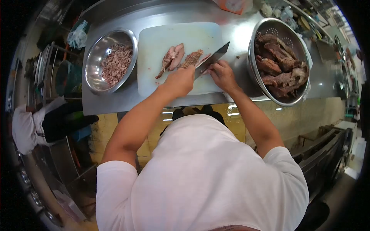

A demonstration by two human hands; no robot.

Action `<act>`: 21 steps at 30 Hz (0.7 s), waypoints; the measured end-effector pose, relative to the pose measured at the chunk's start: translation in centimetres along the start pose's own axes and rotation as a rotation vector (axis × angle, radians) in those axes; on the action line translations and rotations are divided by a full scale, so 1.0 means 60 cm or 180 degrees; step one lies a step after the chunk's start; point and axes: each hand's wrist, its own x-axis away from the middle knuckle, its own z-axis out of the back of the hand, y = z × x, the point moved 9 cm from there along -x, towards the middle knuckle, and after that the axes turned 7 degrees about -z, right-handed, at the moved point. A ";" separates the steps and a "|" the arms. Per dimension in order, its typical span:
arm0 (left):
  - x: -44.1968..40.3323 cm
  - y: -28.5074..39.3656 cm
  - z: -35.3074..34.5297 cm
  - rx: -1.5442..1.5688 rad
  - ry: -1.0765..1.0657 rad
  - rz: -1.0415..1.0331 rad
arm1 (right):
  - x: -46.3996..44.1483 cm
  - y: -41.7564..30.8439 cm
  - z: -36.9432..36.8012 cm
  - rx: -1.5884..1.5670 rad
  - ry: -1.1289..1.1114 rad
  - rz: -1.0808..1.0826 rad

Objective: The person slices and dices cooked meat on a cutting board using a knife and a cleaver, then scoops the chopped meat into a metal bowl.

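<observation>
My left hand (181, 81) is closed around the handle end of a cleaver (216, 56), whose broad dark blade slants up and to the right over the white cutting board (154, 38). Close against the blade's right side, my right hand (223, 75) has its fingers pinched together on a small piece of meat, mostly hidden by the fingertips. Just beyond my left hand lies a browned chunk of meat (191, 58), partly covered by the hand. Left of it, cut cooked meat (172, 57) rests on the board.
To the left stands a steel bowl (92, 63) of chopped meat (116, 63). A steel colander (252, 63) on the right holds large pieces of cooked meat (283, 63). Both sit on the steel table (239, 30). Another person (38, 123) is at the far left.
</observation>
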 end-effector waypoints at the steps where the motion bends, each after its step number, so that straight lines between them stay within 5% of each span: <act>1: 0.010 -0.008 0.017 0.0264 0.0132 -0.0101 | -0.003 0.000 -0.007 0.0068 -0.0243 -0.0119; 4: 0.072 -0.046 0.077 0.0547 0.0460 -0.0014 | -0.024 -0.011 0.018 0.0440 0.0111 -0.0119; 9: 0.131 -0.156 0.104 0.0313 0.0471 0.0669 | -0.061 0.007 -0.057 0.0528 -0.1204 -0.0260; 11: 0.138 -0.179 0.100 0.0377 0.0649 0.0643 | -0.058 -0.018 -0.091 0.0647 -0.1642 0.0165; 17: 0.149 -0.191 0.082 0.0473 0.0882 0.0647 | -0.087 -0.100 -0.119 0.1199 -0.1516 0.1693; 21: 0.157 -0.153 0.081 0.0530 0.0805 0.0603 | -0.076 -0.112 -0.139 0.1053 -0.1562 0.1173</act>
